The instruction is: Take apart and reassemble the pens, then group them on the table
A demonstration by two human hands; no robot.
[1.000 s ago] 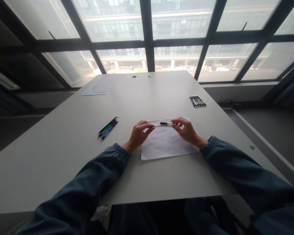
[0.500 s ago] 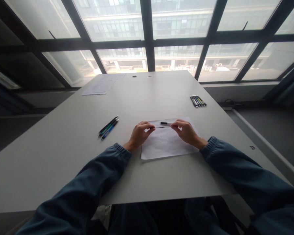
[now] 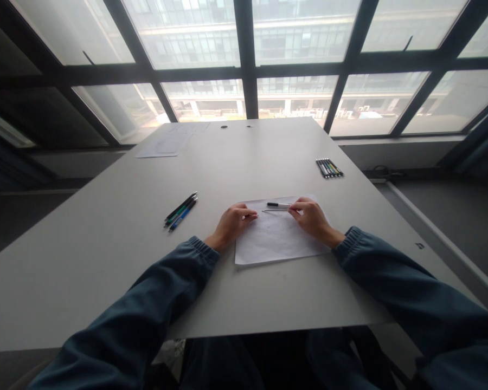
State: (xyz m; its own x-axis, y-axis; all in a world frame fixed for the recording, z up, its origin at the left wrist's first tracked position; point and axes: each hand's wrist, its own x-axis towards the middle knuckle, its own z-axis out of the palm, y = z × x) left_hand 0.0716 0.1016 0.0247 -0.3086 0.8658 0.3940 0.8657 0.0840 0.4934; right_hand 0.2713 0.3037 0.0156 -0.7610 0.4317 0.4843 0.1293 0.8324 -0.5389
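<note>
Over a white sheet of paper [image 3: 276,238], my right hand [image 3: 311,219] pinches a thin pen refill [image 3: 274,210] by one end; its pointed end faces left. Just beyond the refill, a pen barrel [image 3: 274,205] with a black end lies on the paper, partly behind my right fingers. My left hand [image 3: 231,222] is at the sheet's left edge, thumb and fingers pressed together, a short gap from the refill's tip. Whatever those fingertips hold, if anything, is too small to make out.
Several pens [image 3: 181,211], black, green and blue, lie left of my left hand. A row of several more pens [image 3: 329,168] sits near the right edge of the white table [image 3: 244,298]. More paper [image 3: 165,143] lies at the far left, before the windows.
My left hand has come away from the refill's left end, whose tip now shows. My right hand, still with the refill, has shifted slightly right, exposing more of the barrel.
</note>
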